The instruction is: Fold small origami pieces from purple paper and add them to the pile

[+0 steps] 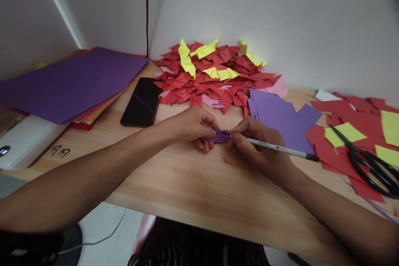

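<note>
Between thumb and fingers, my left hand pinches a small folded piece of purple paper just above the wooden table. A pen with a pale barrel and black end is gripped in my right hand. Its tip meets or nearly meets the purple paper; my fingers partly hide the contact. Behind my hands lies a heap of folded red paper figures, with several yellow ones on top, some bearing small drawn marks. Flat purple paper sheets lie just beyond my right hand.
A black phone lies left of the heap. Farther left, large coloured sheets rest on a white device. At right are black scissors over red and yellow scraps. A wall stands behind the table.
</note>
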Available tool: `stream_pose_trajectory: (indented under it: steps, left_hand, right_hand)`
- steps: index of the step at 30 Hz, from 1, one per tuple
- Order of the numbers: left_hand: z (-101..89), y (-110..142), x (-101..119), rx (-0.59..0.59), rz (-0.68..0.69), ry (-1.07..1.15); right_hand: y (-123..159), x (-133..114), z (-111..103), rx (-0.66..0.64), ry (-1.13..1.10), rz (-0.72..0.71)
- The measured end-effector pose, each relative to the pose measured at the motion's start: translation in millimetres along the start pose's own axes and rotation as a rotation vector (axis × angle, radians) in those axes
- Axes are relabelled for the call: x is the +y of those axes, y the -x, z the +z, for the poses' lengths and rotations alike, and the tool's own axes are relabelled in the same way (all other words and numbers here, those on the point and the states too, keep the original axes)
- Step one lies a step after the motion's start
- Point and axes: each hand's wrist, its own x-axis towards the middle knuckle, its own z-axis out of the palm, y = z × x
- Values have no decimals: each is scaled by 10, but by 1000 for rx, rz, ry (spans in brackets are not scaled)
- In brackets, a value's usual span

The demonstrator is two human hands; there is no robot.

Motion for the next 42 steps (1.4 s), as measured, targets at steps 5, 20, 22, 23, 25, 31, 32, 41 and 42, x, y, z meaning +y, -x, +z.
stream_pose_trajectory:
  steps: [5,20,22,23,25,31,32,41,42]
  left_hand:
    - [-4,0,-10,-8,13,9]
    - [8,7,-1,14,2,-6]
    - [1,6,-8,6,12,3]
    - [-3,5,-9,2,17,11]
    - [-15,8,-7,-11,20,29]
    - [-61,22,-4,-45,28,61]
    - [-65,24,-6,-48,43,64]
    - [-18,43,12,-16,61,82]
    - [-13,43,11,-10,61,85]
  right_hand:
    - [2,6,0,-4,-6,-9]
    - [-2,8,9,5,-18,2]
    - [7,10,6,11,-27,2]
    - [10,8,2,23,-35,2]
    - [12,-4,-10,79,-65,-1]
    - [-30,-13,-36,333,-35,-41]
    - [-36,0,-35,316,-15,-44]
    - [-57,97,-54,248,74,-127]
    - [-44,94,-72,291,68,-164]
